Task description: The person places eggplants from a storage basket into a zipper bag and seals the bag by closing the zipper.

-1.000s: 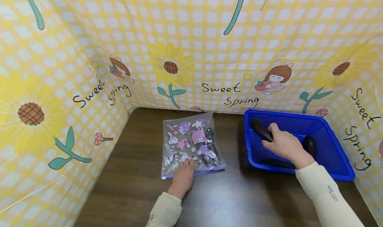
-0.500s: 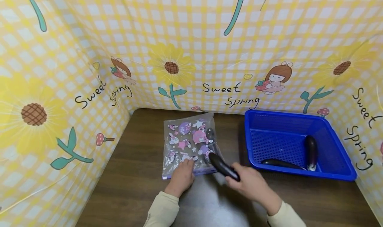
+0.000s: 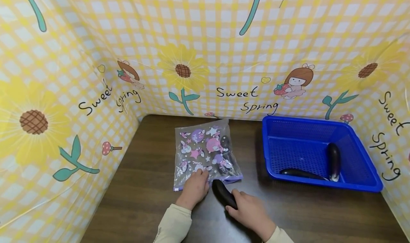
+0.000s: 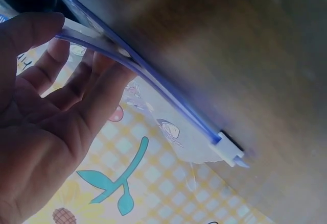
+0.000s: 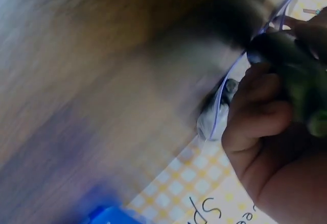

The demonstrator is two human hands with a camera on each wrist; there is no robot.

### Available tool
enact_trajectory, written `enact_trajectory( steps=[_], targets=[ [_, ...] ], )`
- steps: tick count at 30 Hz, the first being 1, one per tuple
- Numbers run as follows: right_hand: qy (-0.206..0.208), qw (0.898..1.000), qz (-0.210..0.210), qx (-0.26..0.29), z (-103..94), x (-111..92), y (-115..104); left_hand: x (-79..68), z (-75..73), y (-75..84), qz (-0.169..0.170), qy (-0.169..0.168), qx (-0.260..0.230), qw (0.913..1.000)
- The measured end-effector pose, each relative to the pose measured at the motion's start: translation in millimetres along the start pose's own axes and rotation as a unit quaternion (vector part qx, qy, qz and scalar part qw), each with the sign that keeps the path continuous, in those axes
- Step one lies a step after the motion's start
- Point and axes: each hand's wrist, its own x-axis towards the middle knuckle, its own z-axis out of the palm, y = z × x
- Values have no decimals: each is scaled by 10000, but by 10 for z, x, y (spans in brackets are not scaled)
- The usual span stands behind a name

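My right hand (image 3: 251,211) grips a dark eggplant (image 3: 223,194), its blunt end pointing at the mouth of a clear zip bag (image 3: 192,147) printed with pink and purple cartoons. The right wrist view shows the eggplant's green stem end (image 5: 306,91) within the curled fingers. At the bag's near edge, my left hand (image 3: 194,188) pinches the upper lip between thumb and fingers. The purple zip strips (image 4: 168,94) stand apart there, with the white slider (image 4: 227,148) at one end. Dark rounded shapes (image 3: 225,143) show through the bag's right side.
A blue plastic basket (image 3: 298,120) stands at the right on the brown wooden table (image 3: 134,186). Inside it, one eggplant (image 3: 334,159) lies along the right side and another (image 3: 301,173) along the near wall. Checked yellow cloth (image 3: 205,33) hangs behind and at both sides.
My right hand has lifted an eggplant out of the basket and carried it left and nearer, to the bag's mouth. The left hand has stayed at the bag's edge.
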Motion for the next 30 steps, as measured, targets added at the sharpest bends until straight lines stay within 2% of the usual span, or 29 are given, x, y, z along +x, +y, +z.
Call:
enact_trajectory(
  steps=[7,12,21,26,30],
  targets=[
    [98,9995,313,-15,81,106,-153,-10,-16,31,-88,71,12,9999],
    [418,9967,698,8,147,184,-229,-26,-23,53,-185,98,-85,9997],
    [781,9850,1408,-626,280,404,-326,-67,-23,107,-124,306,-68,9994],
    [763,9817,1623,-645,318,502,-307,-71,-3,104,-84,412,-41,9991],
    [426,9853,1589,-461,255,481,-274,-64,14,98,-142,388,-49,9991]
  ],
)
